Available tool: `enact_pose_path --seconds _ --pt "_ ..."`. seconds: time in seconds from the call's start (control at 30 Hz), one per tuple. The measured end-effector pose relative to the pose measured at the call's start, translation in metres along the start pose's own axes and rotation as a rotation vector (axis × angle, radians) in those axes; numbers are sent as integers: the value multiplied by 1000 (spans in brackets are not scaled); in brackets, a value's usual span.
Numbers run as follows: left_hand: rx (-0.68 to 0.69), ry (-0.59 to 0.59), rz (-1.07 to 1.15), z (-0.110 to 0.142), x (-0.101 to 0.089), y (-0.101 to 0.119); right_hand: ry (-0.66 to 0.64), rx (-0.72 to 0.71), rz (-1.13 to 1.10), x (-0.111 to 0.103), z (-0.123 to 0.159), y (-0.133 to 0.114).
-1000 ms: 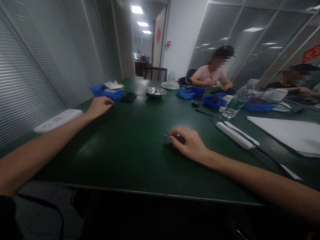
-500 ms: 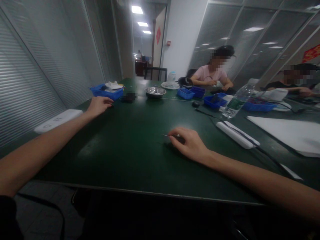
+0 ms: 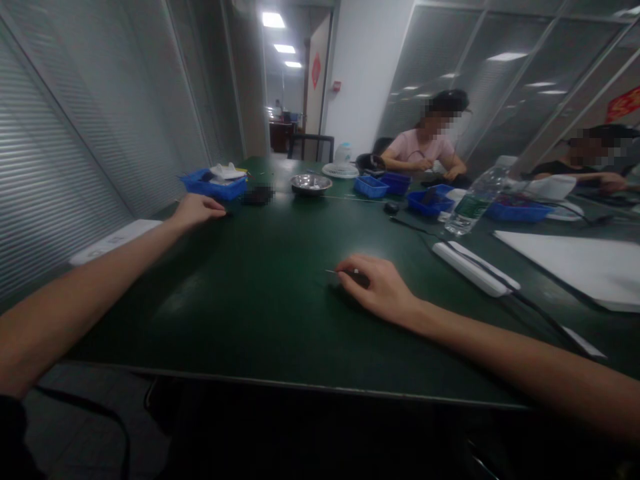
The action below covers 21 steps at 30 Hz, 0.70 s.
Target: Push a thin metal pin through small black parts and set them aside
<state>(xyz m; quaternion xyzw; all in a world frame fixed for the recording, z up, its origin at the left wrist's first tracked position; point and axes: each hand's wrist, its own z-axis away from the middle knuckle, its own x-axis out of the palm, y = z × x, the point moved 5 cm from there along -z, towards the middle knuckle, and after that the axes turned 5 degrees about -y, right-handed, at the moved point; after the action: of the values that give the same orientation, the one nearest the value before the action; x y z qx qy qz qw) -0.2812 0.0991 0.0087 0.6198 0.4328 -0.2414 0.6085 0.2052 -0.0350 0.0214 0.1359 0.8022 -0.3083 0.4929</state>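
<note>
Stretched out at the left of the table, my left hand (image 3: 197,211) is closed in a pinch. A small dark piece (image 3: 229,214) shows at its fingertips, too small to name. The blue basket (image 3: 220,189) with white tissue in it stands just beyond this hand. My right hand (image 3: 375,283) rests on the green table (image 3: 260,300), thumb and forefinger pressed together. From between them a thin, pointed metal tool (image 3: 330,271) sticks out to the left; the rest of it is mostly hidden by the hand.
A steel bowl (image 3: 311,185) stands farther back, with blue baskets (image 3: 371,187) beside it. On the right are a tilted-looking water bottle (image 3: 470,207), a white power strip (image 3: 475,270) with a black cable, and a white board (image 3: 580,267). Two people sit across the table.
My left hand has shifted slightly right and down, its fingers closer together, and the small dark piece has moved with it. My right hand has stayed in place with the pointed tool.
</note>
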Motion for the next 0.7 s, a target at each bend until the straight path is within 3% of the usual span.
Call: enact_pose_path --seconds 0.2,0.3,0.7 --pt "132 -122 93 12 34 43 -17 -4 -6 0 0 0" --pt "175 -117 124 17 45 57 -25 1 -14 -1 0 -1" --pt "82 -98 207 11 39 38 -24 -12 4 1 0 0"
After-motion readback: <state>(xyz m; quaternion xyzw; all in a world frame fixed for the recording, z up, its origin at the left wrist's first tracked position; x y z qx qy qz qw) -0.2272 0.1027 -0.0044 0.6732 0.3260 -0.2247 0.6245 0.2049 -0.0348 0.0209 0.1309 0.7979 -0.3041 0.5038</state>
